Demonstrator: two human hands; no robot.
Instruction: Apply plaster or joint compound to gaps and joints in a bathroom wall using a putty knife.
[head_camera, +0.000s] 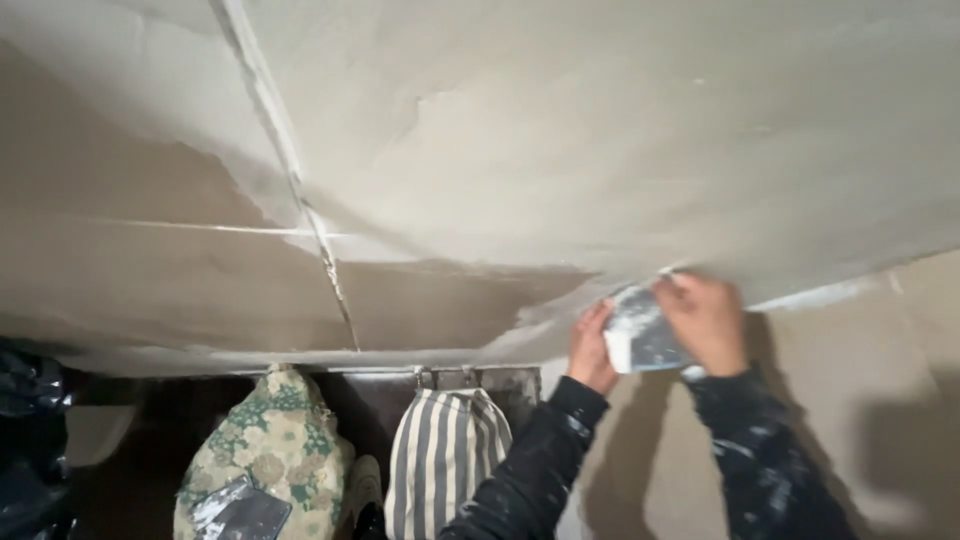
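Observation:
Both my hands are raised to a plastered ceiling (560, 130). They hold a flat putty blade (638, 335), smeared white and grey, against the ceiling near its edge. My left hand (590, 348) grips the blade's left side. My right hand (706, 322) presses on its right side and top. Both sleeves are dark and speckled with plaster.
A taped joint line (290, 170) runs across the ceiling, with darker bare board (180, 290) at the left. Below hang a striped cloth bag (440, 450) and a floral bag (265, 450) on wall hooks. A beige wall (860, 400) stands at the right.

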